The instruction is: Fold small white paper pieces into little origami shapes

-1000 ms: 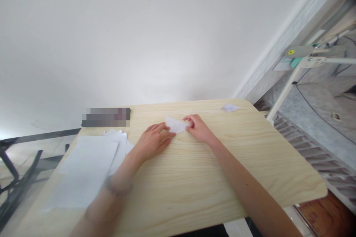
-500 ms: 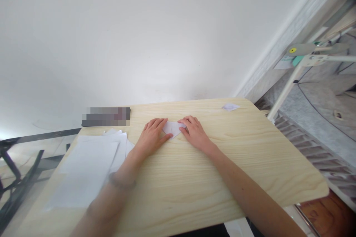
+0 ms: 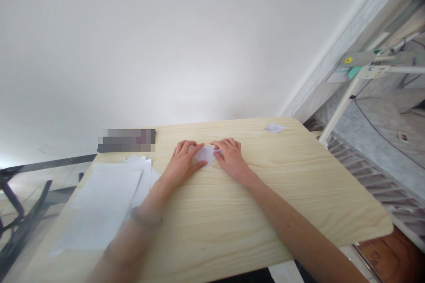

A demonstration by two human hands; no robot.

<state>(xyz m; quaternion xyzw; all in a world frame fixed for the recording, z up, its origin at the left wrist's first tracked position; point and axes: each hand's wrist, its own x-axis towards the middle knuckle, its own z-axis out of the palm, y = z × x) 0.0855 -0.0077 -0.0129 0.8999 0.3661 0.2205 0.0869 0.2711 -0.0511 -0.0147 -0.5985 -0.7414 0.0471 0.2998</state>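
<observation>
A small folded piece of white paper lies on the light wooden table, toward its far side. My left hand rests on the paper's left part with its fingers curled and their tips pressing down. My right hand covers the paper's right edge, its fingers bent and pressing on it too. Only the middle of the paper shows between the two hands.
A loose stack of white sheets lies at the table's left. A small folded white paper sits near the far right corner. A blurred dark object lies at the far left edge. A white stand rises right of the table.
The paper was a longer strip a second ago; it is now folded into a smaller shape. Both hands have closed in toward each other over it, and the left fingers have curled.
</observation>
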